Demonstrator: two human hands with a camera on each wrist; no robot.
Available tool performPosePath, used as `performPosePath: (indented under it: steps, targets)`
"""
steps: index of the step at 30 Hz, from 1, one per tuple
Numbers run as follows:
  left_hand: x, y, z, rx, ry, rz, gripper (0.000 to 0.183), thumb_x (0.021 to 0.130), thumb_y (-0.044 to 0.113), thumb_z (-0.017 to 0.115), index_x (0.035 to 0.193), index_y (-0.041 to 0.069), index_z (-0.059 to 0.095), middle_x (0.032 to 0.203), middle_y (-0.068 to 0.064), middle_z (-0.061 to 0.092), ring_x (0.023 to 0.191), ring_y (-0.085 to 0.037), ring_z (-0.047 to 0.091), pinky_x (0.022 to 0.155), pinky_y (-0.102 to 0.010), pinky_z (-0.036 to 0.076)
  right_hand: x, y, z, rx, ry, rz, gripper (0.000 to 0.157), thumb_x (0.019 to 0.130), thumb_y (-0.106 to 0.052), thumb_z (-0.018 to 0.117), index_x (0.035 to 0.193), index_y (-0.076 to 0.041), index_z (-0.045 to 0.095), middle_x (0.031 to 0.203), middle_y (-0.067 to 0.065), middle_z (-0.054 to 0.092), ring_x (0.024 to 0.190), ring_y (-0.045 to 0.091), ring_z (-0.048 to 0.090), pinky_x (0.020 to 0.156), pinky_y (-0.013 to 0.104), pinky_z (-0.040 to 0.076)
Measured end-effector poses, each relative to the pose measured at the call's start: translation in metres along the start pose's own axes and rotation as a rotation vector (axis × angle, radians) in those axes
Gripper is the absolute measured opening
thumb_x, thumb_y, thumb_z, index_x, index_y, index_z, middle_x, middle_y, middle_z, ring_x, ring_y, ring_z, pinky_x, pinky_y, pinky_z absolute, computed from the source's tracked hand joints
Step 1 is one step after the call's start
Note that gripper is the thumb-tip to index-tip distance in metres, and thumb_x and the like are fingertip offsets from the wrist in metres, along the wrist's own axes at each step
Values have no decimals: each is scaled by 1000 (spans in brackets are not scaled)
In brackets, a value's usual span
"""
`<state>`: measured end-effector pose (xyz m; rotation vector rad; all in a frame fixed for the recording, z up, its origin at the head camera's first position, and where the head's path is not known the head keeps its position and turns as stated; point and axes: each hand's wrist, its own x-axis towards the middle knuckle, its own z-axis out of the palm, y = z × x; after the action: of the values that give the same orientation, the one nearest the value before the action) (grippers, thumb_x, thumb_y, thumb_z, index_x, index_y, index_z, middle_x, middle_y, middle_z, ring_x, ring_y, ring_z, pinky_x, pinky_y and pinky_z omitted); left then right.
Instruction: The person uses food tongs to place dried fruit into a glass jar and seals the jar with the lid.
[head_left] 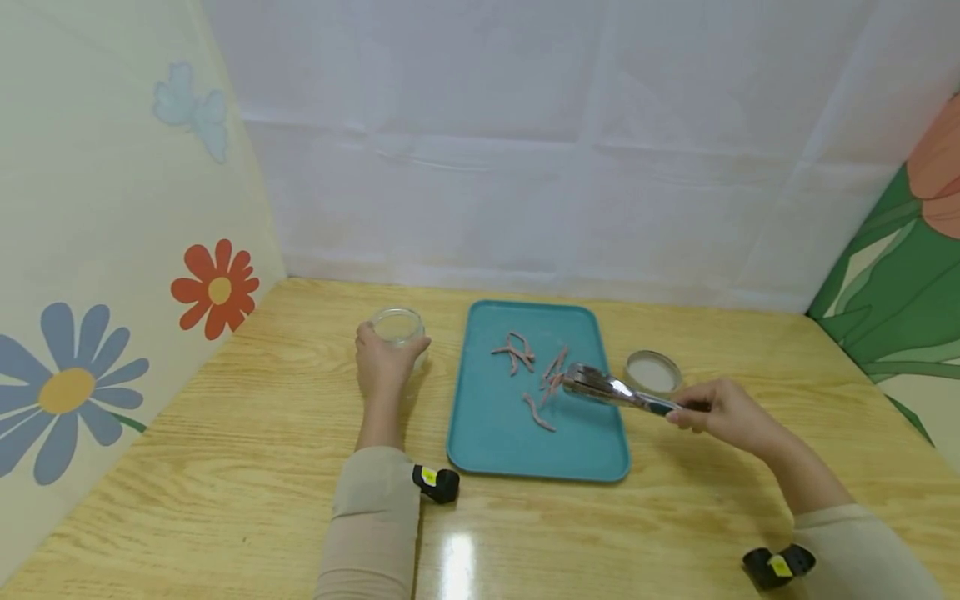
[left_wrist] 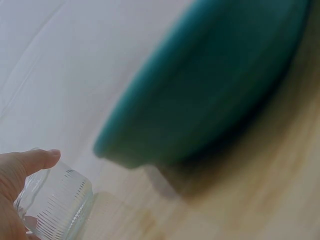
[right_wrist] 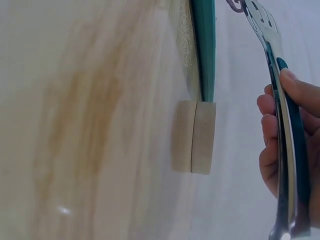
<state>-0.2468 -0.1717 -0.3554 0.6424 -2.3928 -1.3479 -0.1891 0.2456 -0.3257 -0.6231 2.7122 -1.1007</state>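
Observation:
My left hand [head_left: 384,362] grips a clear glass jar [head_left: 399,327] standing on the table left of the tray; the left wrist view shows the ribbed wall of the jar [left_wrist: 62,205] with the thumb on one side. My right hand [head_left: 723,414] holds metal tongs [head_left: 611,388] with dark handles, their head over the right half of the teal tray [head_left: 487,446]. At the tong tips is a thin pink strip [head_left: 552,388], apparently raw meat; the right wrist view also shows a strip [right_wrist: 234,5] there. Several similar strips [head_left: 517,352] lie on the tray.
Right of the tray a round lid [head_left: 654,372] with a pale inside lies on the wooden table [head_left: 247,492]. A white cloth [head_left: 480,208] hangs behind the table. Flower-printed panels [head_left: 97,208] stand at both sides.

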Motion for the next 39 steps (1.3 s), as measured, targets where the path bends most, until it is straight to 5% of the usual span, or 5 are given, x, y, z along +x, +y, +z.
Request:
performPosePath:
  steps: [11,39]
  targets:
    - [0,0,0,-6,7,9,93,64,39,73,132,3,20,126,-22,33,111,-39,35,86,-53,32,2,5,1,-9,-57,0,15,81,-13,60,84,2,63,67,3,54,57,12,47,49,28,43]
    - [-1,0,0,-1,7,10,94,63,40,73,131,4,20,126,-21,33,111,-38,35,85,-52,33,14,-14,-2,-53,-53,16,17,81,-14,61,86,1,64,66,2,54,56,13,44,46,25,39]
